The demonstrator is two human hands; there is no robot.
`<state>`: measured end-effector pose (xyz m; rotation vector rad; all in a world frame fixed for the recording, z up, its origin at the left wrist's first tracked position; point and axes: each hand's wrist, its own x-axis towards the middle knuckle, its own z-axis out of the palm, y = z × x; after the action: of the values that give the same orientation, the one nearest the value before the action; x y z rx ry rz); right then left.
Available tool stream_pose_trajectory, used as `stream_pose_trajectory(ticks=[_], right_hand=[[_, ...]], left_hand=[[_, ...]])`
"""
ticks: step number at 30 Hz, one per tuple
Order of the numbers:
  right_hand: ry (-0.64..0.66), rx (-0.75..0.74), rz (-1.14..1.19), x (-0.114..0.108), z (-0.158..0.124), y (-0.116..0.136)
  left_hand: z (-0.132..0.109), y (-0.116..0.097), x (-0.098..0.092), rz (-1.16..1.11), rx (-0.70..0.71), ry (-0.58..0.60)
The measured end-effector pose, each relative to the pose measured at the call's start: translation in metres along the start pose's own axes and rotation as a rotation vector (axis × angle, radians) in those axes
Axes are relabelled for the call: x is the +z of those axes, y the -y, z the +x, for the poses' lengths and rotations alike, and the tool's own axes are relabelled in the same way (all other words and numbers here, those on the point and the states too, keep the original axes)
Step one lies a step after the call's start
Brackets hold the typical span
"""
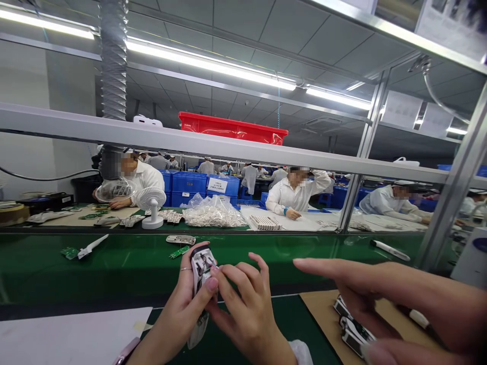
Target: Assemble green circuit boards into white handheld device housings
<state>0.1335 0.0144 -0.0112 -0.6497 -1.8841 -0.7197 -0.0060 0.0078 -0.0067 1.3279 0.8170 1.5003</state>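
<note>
My left hand [181, 304] is wrapped round a white plastic device housing [201, 266] with a dark rim at its top end, held tilted upright. Wires and small parts show inside its open face. My right hand [245, 301] pinches at the same housing, index fingertip and thumb against it, other fingers raised. Just what lies under those fingertips is hidden. Beyond my hands, a white shell piece [181, 240] and a small green circuit board [179, 252] lie on the green belt.
Another person's hand [380, 294] reaches in from the right, index finger pointing left, above housings [355, 334] on brown cardboard [315, 309]. A white sheet [72, 337] lies left. On the belt are a white shell with board [91, 247] and a white pen-like object [390, 250].
</note>
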Motion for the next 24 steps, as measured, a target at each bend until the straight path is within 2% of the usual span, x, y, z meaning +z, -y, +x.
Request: stream_pose_trajectory(ticks=[5, 9, 12, 15, 21, 24], right_hand=[[-0.023, 0.004, 0.028, -0.003, 0.001, 0.002], [-0.107, 0.099, 0.134, 0.001, -0.004, 0.004], [-0.151, 0.116, 0.122, 0.001, -0.003, 0.005], [-0.14, 0.109, 0.073, -0.001, 0.002, 0.007], [-0.067, 0.144, 0.01, -0.006, 0.006, 0.012], [-0.047, 0.163, -0.003, -0.005, 0.005, 0.014]], left_hand=[[-0.002, 0.001, -0.001, 0.002, 0.004, -0.008], [-0.006, -0.004, 0.001, -0.098, -0.056, 0.028], [-0.008, -0.007, 0.004, -0.084, -0.039, 0.007], [-0.008, -0.008, 0.005, -0.035, -0.012, -0.032], [-0.004, -0.006, 0.004, 0.033, -0.047, 0.001], [-0.003, -0.006, 0.005, 0.067, -0.046, -0.033]])
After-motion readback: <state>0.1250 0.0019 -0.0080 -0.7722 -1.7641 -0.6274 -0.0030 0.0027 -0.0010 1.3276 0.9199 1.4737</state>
